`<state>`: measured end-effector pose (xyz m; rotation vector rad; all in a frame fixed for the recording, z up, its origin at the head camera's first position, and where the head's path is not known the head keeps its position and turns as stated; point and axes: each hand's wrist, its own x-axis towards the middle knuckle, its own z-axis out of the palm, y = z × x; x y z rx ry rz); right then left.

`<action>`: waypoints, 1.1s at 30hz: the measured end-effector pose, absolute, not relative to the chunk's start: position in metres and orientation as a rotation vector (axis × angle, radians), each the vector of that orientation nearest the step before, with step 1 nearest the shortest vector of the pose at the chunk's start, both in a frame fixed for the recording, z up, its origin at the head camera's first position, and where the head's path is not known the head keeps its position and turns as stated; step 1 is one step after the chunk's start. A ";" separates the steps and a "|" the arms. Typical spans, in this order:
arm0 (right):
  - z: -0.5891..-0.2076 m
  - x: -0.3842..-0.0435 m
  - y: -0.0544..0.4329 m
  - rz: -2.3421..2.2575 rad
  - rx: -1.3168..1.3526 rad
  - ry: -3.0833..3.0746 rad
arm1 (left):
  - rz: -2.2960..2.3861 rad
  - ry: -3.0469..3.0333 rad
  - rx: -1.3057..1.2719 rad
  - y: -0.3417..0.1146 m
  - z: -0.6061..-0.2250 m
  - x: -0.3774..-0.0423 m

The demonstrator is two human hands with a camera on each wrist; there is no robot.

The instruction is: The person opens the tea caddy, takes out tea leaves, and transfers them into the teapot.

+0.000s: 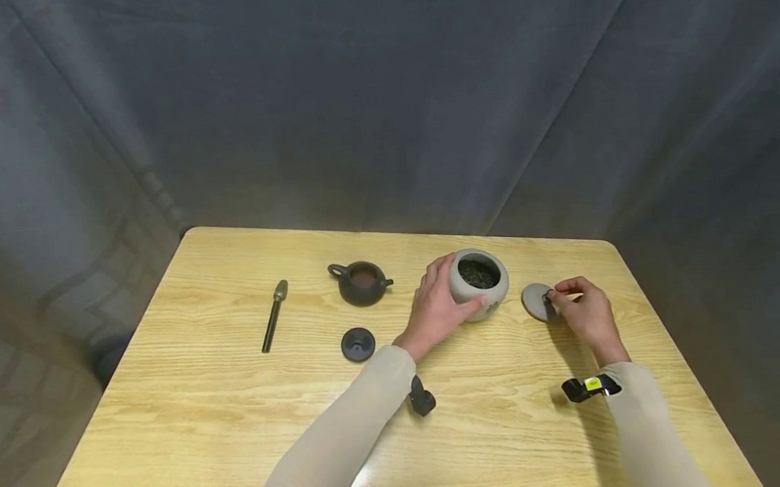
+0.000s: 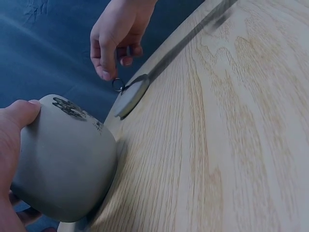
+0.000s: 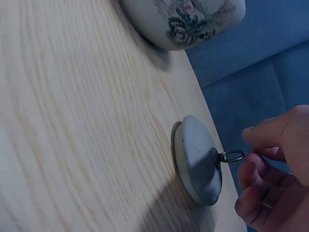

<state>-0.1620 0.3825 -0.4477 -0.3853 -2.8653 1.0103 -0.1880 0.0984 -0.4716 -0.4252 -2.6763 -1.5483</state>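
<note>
My left hand [image 1: 436, 305] grips a grey, round-bellied tea jar [image 1: 476, 307], thumb on the near side and fingers round the left. Dark loose tea leaves [image 1: 477, 274] show through its open mouth; a painted design [image 3: 190, 21] decorates its wall. To the right, the jar's flat grey lid [image 3: 198, 162] rests on the table, its small metal ring [image 3: 233, 156] standing up. Fingertips of my right hand [image 1: 587, 313] are right at that ring, loosely bent, with thumb and index finger apart in the right wrist view.
A small dark teapot [image 1: 362, 284] stands uncovered left of the jar, its dark lid [image 1: 358, 344] lying in front of it. Farther left lies a dark-handled tool with a metal head [image 1: 275, 315]. Grey curtains [image 1: 382, 110] hang behind the wooden table [image 1: 192, 404].
</note>
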 end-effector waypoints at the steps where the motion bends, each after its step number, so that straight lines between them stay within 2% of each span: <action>1: -0.448 -0.161 0.381 1.007 -0.385 -2.867 | -1.550 -2.675 -0.426 0.098 -0.471 -0.188; 14: -0.446 -0.148 0.356 1.050 -0.255 -2.823 | -1.663 -2.665 -0.395 0.081 -0.467 -0.171; 33: -0.431 -0.141 0.334 1.106 -0.059 -2.712 | -1.616 -2.642 -0.329 0.015 -0.431 -0.139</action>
